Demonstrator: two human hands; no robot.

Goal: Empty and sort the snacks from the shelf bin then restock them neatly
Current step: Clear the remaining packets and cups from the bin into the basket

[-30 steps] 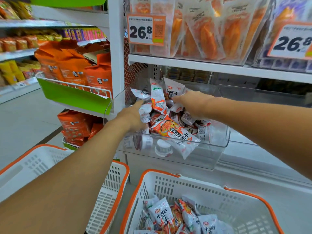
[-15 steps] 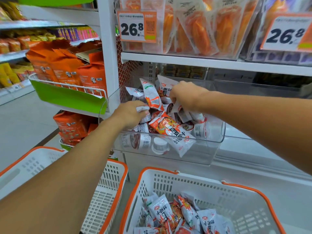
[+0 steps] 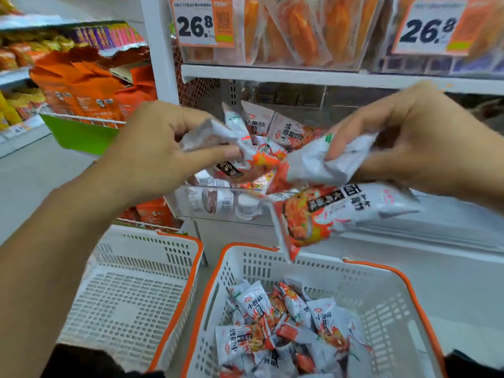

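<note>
Both hands are now lifted out of the clear shelf bin (image 3: 218, 205). Snack packets (image 3: 324, 162) are gripped tightly in the left hand (image 3: 161, 148) and the right hand (image 3: 403, 135), above the right basket (image 3: 387, 290). More emptying is likely left.

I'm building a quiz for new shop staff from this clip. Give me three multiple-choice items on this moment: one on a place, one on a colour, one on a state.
1. Where do the snack packets already taken out lie?
A. in the basket on the right
B. in the basket on the left
C. on the floor

2. What colour are the basket rims?
A. green
B. orange
C. blue

3. What are the hands doing?
A. both hang idle
B. only the left holds packets
C. each grips packets

Answers:
1 A: the loose snack packets lie piled in the right basket, while the left basket shows only its bare floor.
2 B: both white baskets carry orange rims.
3 C: the left hand and the right hand each grip crumpled packets above the clear shelf bin.
</note>
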